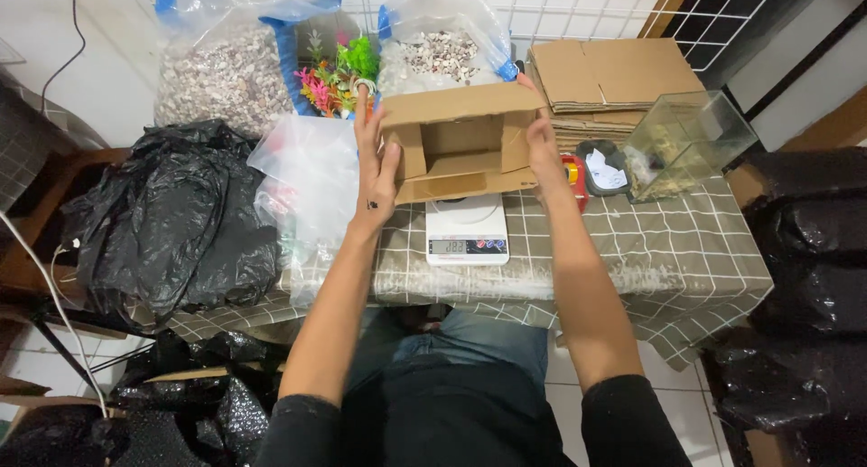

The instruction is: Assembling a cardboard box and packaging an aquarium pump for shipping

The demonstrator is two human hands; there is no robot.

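- Two hands hold one cardboard box (pixel 459 142), which sits on its side on top of the white scale (pixel 467 230), its open face toward the camera.
- Left hand (pixel 375 164): flat against the box's left side, fingers straight and pointing up, pressed to the cardboard.
- Right hand (pixel 542 146): pressed against the box's right side, fingers wrapped over the far edge.
- The scale stands on the counter (pixel 650 250), which is covered by a checked cloth; the display faces the person.
- Left of the scale: a clear plastic bag (pixel 307 173), and beyond that a heap of black plastic bags (pixel 172 219).
- Behind the scale: two bags of gravel (pixel 226 74), with bright plastic plants (pixel 339 74) between them.
- Right of the scale: a small glass tank (pixel 686 142), tilted, and a stack of flattened cardboard (pixel 614 74) behind it.
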